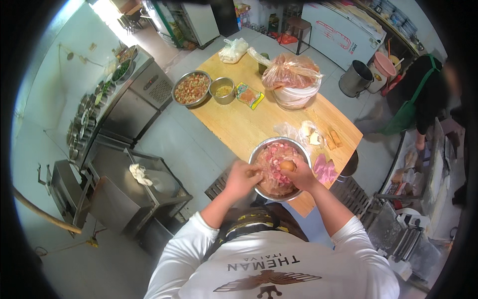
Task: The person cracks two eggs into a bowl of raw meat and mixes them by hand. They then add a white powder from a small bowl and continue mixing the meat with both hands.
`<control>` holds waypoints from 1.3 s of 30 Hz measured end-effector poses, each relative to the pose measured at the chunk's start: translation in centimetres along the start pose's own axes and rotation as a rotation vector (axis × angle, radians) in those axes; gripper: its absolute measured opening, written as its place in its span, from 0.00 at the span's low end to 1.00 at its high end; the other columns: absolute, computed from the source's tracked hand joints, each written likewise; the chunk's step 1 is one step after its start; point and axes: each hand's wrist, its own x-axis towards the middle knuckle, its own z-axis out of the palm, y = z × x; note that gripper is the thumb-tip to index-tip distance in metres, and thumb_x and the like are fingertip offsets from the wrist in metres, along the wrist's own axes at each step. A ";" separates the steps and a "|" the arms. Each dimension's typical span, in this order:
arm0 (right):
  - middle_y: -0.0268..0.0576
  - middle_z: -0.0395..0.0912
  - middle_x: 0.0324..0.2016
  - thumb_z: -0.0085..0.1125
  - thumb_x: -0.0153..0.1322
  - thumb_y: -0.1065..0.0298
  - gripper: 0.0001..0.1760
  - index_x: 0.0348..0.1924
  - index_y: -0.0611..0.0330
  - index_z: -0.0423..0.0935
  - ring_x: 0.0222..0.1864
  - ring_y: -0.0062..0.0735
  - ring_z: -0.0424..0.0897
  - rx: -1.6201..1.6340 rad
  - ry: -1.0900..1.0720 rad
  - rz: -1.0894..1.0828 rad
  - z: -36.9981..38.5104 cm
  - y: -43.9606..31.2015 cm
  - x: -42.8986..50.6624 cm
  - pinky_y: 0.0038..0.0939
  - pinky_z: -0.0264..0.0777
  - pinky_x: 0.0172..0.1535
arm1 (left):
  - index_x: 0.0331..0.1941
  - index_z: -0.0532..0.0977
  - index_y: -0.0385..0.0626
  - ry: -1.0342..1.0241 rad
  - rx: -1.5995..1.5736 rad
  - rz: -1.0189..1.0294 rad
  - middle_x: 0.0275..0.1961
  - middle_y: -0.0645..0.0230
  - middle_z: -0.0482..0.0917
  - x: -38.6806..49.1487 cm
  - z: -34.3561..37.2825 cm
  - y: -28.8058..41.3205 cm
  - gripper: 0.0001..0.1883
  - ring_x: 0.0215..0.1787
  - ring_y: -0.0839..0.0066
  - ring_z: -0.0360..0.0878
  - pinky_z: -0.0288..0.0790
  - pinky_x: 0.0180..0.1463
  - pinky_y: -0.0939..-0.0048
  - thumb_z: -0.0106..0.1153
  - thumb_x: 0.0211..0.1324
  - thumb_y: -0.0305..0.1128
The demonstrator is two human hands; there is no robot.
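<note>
A steel bowl [282,139] full of raw pink meat pieces [278,153] stands at the near edge of the wooden table [231,127]. My right hand [303,175] holds a brown egg [287,166] over the meat. At the bowl's left rim is my left hand [244,179], its fingers bent and close together; whether something small is between them cannot be told. Just beyond the bowl lie a clear plastic bag [286,130] and pale, broken-looking pieces [314,138]. Pink paper or cloth [324,169] lies to the bowl's right.
Farther back stand a bowl of chopped mix [191,89], a smaller steel pot [222,91], a yellow-green packet [249,95] and a white tub [297,95] under bagged meat [293,71]. Two brown blocks [334,139] lie near the right edge. A person in a green apron [407,108] bends at the right.
</note>
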 end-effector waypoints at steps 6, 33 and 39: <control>0.45 0.83 0.37 0.66 0.68 0.61 0.20 0.49 0.64 0.79 0.39 0.34 0.81 0.203 -0.095 0.015 -0.1 -1.1 2.3 0.31 0.74 0.45 | 0.56 0.78 0.51 -0.174 0.164 0.171 0.53 0.52 0.71 5.6 1.3 2.4 0.32 0.54 0.54 0.76 0.74 0.58 0.62 0.76 0.43 0.43; 0.58 0.79 0.47 0.67 0.61 0.66 0.26 0.53 0.56 0.76 0.52 0.54 0.78 -0.102 -0.125 0.350 2.0 -0.1 3.1 0.41 0.73 0.54 | 0.63 0.71 0.50 -0.476 0.383 0.540 0.63 0.48 0.70 11.8 4.0 -1.5 0.36 0.60 0.43 0.72 0.70 0.62 0.52 0.67 0.50 0.52; 0.55 0.68 0.63 0.67 0.61 0.64 0.37 0.63 0.57 0.67 0.69 0.57 0.62 -0.612 -0.137 0.000 1.5 -0.4 3.3 0.52 0.50 0.71 | 0.62 0.73 0.49 -0.385 0.385 0.674 0.64 0.56 0.71 12.6 4.0 -1.3 0.33 0.61 0.55 0.73 0.67 0.65 0.54 0.62 0.53 0.51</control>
